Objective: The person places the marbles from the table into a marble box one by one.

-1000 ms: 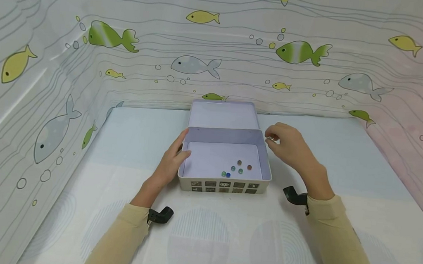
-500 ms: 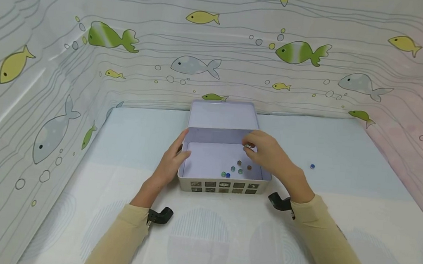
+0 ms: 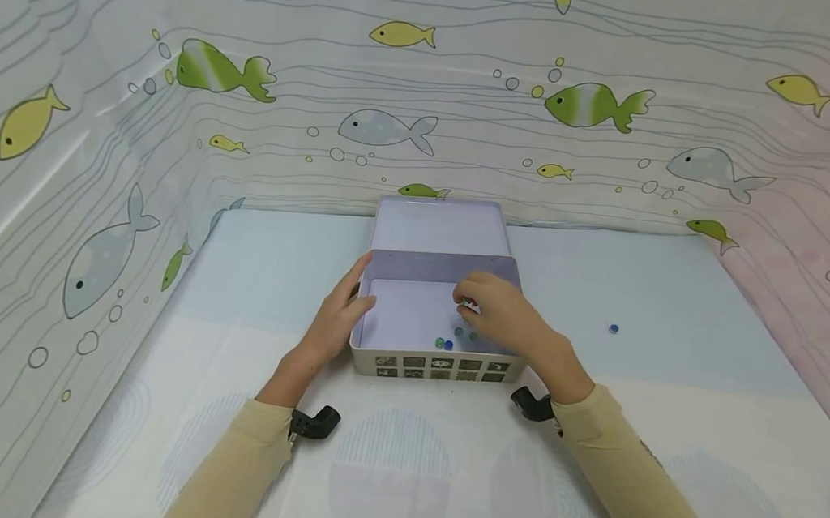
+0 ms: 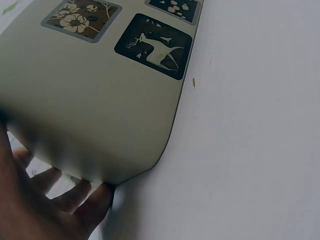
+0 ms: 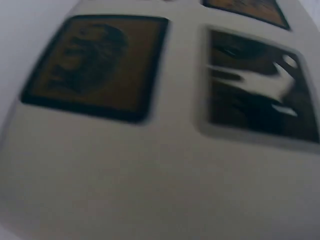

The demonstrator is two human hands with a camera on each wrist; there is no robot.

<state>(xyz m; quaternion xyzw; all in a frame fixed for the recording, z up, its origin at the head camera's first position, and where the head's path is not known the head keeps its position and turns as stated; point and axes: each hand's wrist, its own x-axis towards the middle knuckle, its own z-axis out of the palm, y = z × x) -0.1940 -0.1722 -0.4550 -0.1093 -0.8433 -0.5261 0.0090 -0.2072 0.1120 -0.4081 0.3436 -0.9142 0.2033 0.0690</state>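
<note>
An open white tin box (image 3: 436,366) stands mid-table, its lid (image 3: 438,227) tilted back behind it. Several glass marbles (image 3: 445,343) lie near its front wall. My left hand (image 3: 341,314) grips the box's left wall, thumb over the rim and fingers along the outside; the left wrist view shows those fingers (image 4: 75,200) against the box's corner (image 4: 100,100). My right hand (image 3: 466,302) hovers inside the box and pinches a small greenish marble (image 3: 464,302) between its fingertips. The right wrist view shows only the blurred picture panels on the box's front wall (image 5: 165,165).
One blue marble (image 3: 613,329) lies alone on the pale tablecloth (image 3: 669,377) to the right of the box. Fish-print curtains (image 3: 102,145) close off the table at the left, back and right.
My right hand has moved left from beside the box's right wall to over its inside, lower and nearer the marbles. The blue marble on the table is now uncovered. My left hand has stayed put.
</note>
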